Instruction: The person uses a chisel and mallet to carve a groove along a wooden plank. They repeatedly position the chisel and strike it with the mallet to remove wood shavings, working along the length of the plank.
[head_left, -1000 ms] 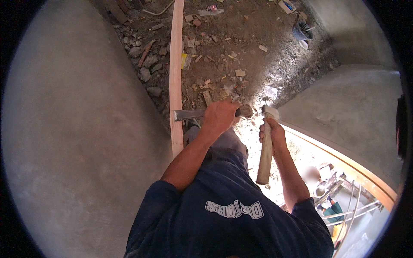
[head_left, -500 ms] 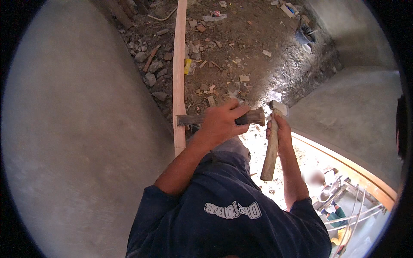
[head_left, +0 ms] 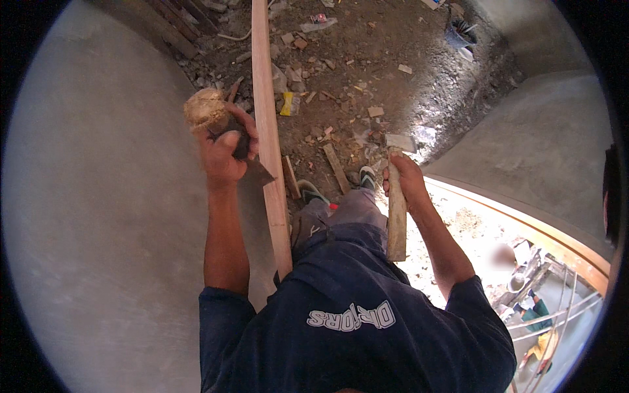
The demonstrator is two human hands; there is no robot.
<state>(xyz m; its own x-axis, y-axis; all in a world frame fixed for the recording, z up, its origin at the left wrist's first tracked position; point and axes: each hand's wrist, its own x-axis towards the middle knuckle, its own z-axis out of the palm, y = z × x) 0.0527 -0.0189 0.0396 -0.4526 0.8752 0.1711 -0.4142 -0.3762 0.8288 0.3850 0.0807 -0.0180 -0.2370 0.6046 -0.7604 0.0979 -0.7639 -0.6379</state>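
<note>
My left hand (head_left: 226, 147) is closed round a chisel at the left side of a long wooden beam (head_left: 264, 92). The chisel (head_left: 206, 110) has a thick handle with a frayed, pale butt end pointing up and left. Its dark blade slants down to the right, with the tip at the beam's left edge; whether it touches the wood I cannot tell. In my right hand (head_left: 407, 175) is a hammer (head_left: 397, 226), gripped just under its pale, blocky head, the wooden handle hanging toward me. The hammer is apart from the beam.
A smooth grey wall (head_left: 111, 216) rises close on the left. Rubble and wood scraps litter the dirt floor (head_left: 367, 65). A dark bucket (head_left: 460, 34) stands at the far right. Behind my right arm are an orange-brown wooden frame (head_left: 550, 234) and a person (head_left: 538, 314) beyond it.
My left hand has carried the chisel from the beam's right side to its left and turned it round. My right hand has shifted slightly left with the hammer. The view has shifted a little.
</note>
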